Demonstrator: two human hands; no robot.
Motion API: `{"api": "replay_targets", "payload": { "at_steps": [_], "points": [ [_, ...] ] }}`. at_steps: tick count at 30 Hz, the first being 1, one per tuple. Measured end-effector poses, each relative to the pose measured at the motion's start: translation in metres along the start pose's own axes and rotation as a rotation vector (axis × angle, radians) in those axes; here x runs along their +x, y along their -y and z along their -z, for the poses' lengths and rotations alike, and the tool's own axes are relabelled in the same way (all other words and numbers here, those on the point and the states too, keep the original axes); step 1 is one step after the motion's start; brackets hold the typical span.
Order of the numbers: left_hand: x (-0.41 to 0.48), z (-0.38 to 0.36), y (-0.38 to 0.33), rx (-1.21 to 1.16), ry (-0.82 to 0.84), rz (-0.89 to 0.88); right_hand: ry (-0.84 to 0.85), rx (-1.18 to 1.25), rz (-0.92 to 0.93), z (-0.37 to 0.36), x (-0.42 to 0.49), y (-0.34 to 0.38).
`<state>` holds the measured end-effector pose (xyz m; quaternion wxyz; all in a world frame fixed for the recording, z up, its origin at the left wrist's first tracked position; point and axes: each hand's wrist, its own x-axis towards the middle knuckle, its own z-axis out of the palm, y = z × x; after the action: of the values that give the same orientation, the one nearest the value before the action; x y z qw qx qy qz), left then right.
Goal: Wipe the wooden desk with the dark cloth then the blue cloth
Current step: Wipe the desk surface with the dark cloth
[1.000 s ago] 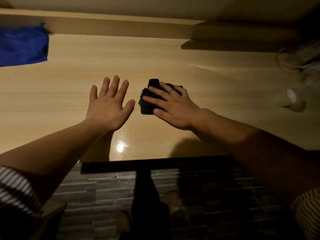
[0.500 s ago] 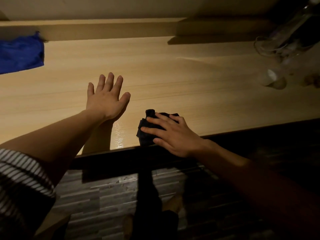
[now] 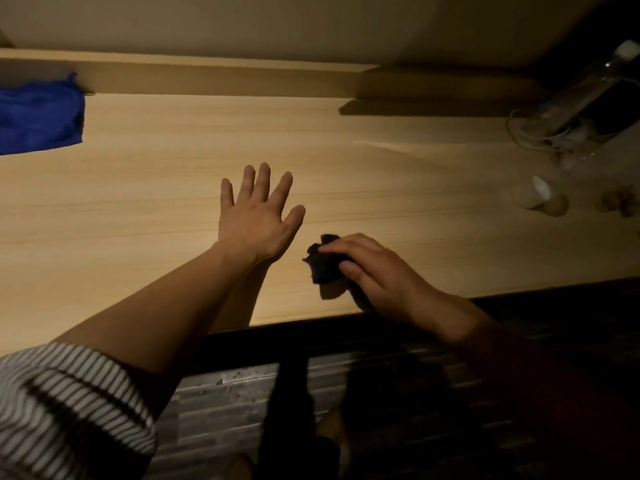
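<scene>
My right hand [image 3: 384, 273] grips the bunched dark cloth [image 3: 322, 265] near the front edge of the wooden desk [image 3: 156, 202]; part of the cloth sticks out left of my fingers. My left hand [image 3: 258, 220] rests flat on the desk with fingers spread, just left of and beyond the cloth, holding nothing. The blue cloth [image 3: 40, 117] lies at the far left of the desk against the back ledge.
At the right end of the desk stand a clear plastic bottle [image 3: 585, 98] lying tilted, a loose cable [image 3: 519, 133], a small white-capped container [image 3: 538, 195] and some small brown lumps [image 3: 620, 202]. A raised wooden ledge [image 3: 207, 74] runs along the back. Dark floor lies below the front edge.
My right hand has drawn the dark cloth from the desk's middle toward the front edge, then bunched it and closed around it. My left hand stays flat on the desk.
</scene>
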<state>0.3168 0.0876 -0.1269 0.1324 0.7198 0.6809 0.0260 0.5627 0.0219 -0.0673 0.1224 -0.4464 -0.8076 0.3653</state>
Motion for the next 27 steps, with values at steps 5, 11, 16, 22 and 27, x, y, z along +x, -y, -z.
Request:
{"api": "replay_targets", "payload": {
  "at_steps": [5, 11, 16, 22, 27],
  "points": [
    [-0.001, -0.001, -0.003, 0.006, -0.005, 0.028, -0.15, -0.119, -0.039, 0.054, 0.068, -0.037],
    [-0.001, 0.0, -0.006, -0.001, -0.004, 0.048, -0.139, -0.371, -0.002, 0.098, 0.171, -0.071],
    [0.0, -0.001, -0.007, 0.025, 0.011, 0.065, -0.081, -0.569, 0.071, 0.117, 0.235, -0.096],
    [0.002, -0.003, -0.007, 0.049, 0.017, 0.085, 0.065, -0.65, 0.057, 0.126, 0.266, -0.116],
    [0.003, -0.004, -0.006, 0.051, 0.02, 0.085, 0.134, -0.609, 0.075, 0.122, 0.261, -0.126]
  ]
}}
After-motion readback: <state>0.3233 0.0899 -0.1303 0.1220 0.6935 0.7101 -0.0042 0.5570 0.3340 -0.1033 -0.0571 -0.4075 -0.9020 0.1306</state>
